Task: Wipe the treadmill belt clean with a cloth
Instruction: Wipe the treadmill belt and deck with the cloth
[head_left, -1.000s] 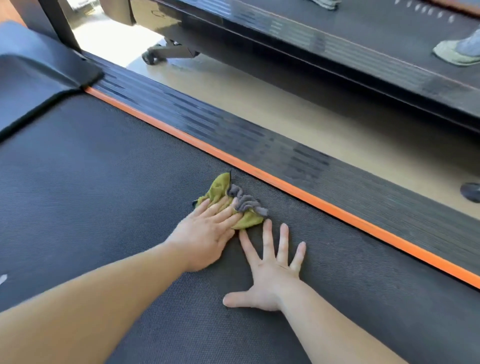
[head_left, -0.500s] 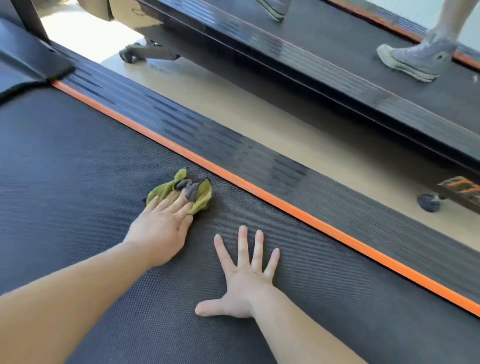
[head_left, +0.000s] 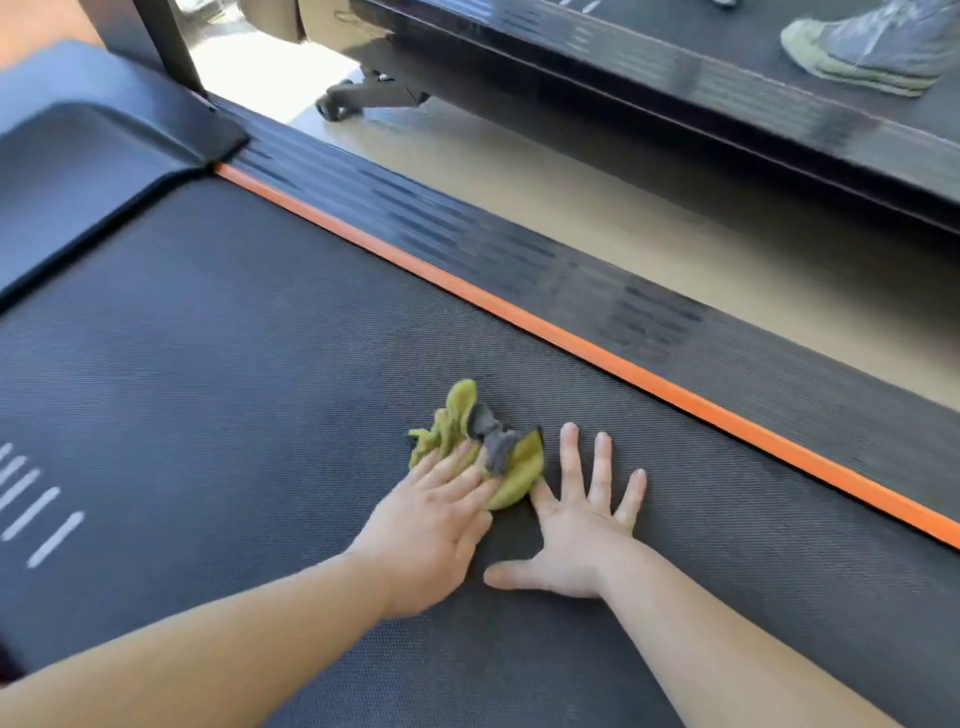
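Note:
A crumpled yellow-green cloth (head_left: 511, 467) with a grey edge lies on the dark textured treadmill belt (head_left: 234, 364). My left hand (head_left: 434, 525) presses flat on the near part of the cloth, fingers straight, and hides some of it. My right hand (head_left: 582, 519) lies flat on the belt just right of the cloth with fingers spread; its index finger touches the cloth's edge.
An orange stripe (head_left: 597, 356) and a black ribbed side rail (head_left: 571, 280) border the belt on the right. The motor cover (head_left: 88, 171) sits at the far left. Beyond a strip of tan floor (head_left: 649, 223) stands another treadmill (head_left: 675, 67), with a person's shoe (head_left: 857, 49) on it.
My left hand has slid the cloth back to the right, up against my right hand, after a sweep to the left. My right hand stays flat on the belt.

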